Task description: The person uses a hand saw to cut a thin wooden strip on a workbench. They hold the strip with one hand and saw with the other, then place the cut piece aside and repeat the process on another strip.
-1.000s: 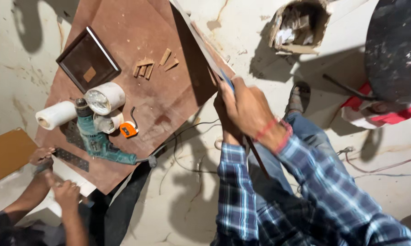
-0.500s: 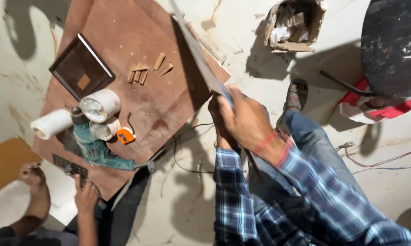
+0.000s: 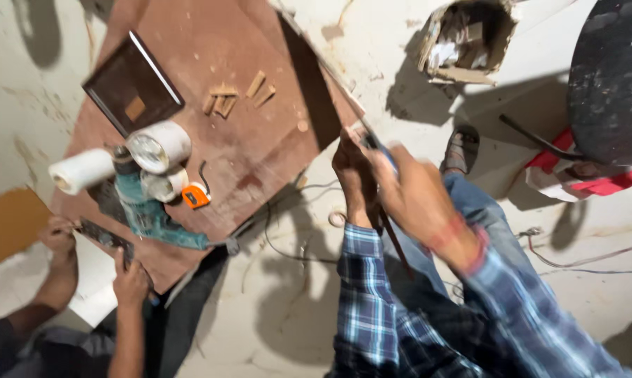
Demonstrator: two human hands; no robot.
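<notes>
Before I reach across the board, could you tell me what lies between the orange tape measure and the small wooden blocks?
In the head view, only bare brown board lies between the orange tape measure and the wooden blocks.

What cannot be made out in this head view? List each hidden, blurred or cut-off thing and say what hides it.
- Head view: the thin strip held by the right hand is motion-blurred where gripped.
- Left hand: its grip is hidden behind the right hand.
- Co-worker's hands: the dark flat thing they hold is too blurred to name.
- Teal power tool: its front is hidden by white rolls.

Co-worker's hands (image 3: 95,255) back on board edge (image 3: 113,241)
</notes>
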